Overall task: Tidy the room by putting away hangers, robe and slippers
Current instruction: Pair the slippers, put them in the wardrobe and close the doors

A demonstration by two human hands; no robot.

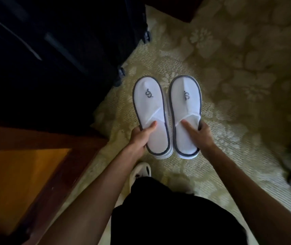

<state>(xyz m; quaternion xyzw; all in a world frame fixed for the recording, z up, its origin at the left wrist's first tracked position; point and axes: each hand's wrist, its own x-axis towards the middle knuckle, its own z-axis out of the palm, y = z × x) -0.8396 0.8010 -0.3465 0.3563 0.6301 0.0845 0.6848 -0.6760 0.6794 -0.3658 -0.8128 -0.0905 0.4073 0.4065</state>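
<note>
Pale green floral carpet [229, 71] underfoot, dim room. Nearest, black shorts [167, 218] at the bottom edge, with a cream sandal [140, 171] on the foot just ahead of them. To the left, a wooden panel [17, 183], orange in the light, dark-framed.

Both bare forearms stretched forward over the carpet. Left hand [141, 137] curled round the heel end of the left slipper [150, 110], thumb on the insole, fingers under the sole. Right hand [200, 135] gripped the right slipper [185, 110] likewise, thumb laid on the insole, fingers wrapped round the outer edge. Slippers held side by side, nearly touching, toes pointing away, above the floor. White, grey-trimmed, a grey monogram on each toe. More white layers visible under each heel, perhaps further slippers stacked beneath; could not tell.

Farther off, upper left, a large black suitcase [52, 50], its wheels [120, 72] on the carpet near the slipper toes. Dark blurred shapes at the right edge, unidentifiable.
</note>
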